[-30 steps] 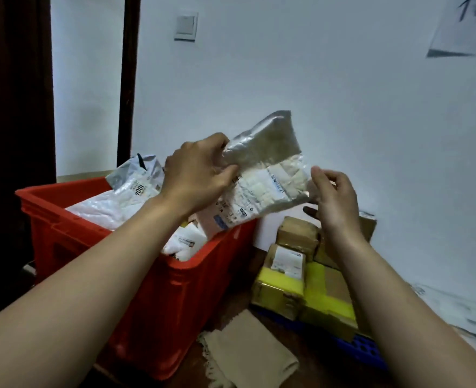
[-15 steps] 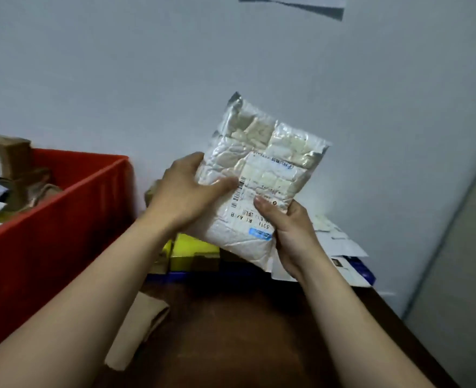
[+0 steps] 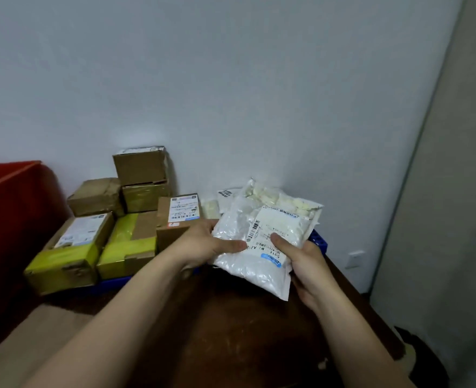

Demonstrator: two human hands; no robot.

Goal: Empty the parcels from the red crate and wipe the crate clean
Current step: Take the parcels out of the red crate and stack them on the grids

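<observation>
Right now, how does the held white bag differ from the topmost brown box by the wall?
The white bag is soft and crinkled; the topmost brown box is rigid cardboard. The bag is gripped by the left hand and right hand; the box sits atop a second box. Both carry printed labels.

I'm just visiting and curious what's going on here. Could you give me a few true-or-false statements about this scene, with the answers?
1. The left hand and the right hand both hold the white parcel. True.
2. The white parcel lies inside the red crate. False: it is held in both hands, to the right of the crate.
3. Cardboard boxes stand between the crate and the parcel. True.
4. The boxes carry blue tape. False: the tape is yellow.
</observation>
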